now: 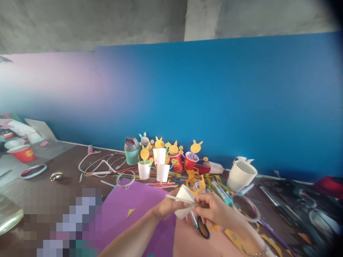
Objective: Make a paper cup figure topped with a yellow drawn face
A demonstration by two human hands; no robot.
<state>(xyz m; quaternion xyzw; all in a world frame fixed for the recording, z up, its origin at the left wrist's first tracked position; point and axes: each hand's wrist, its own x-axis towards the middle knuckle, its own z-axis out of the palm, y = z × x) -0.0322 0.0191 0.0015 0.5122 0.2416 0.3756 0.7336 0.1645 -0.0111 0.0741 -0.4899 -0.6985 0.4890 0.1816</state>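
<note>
My left hand is wrapped round a white paper cup, which is tilted in front of me. A thin pale stick lies across the side of the cup. Its right end runs into the closed fingers of my right hand, which pinch it close to the cup. Below the right hand rest black-handled scissors and a marker, on a sheet of orange-pink paper. Purple paper lies under my left forearm.
White cups and red cups with yellow animal-face cutouts stand at the back, beside a green-grey bottle. Coloured sticks, yellow scraps and tape rolls are scattered around. A large white cup stands right; a blue partition rises behind.
</note>
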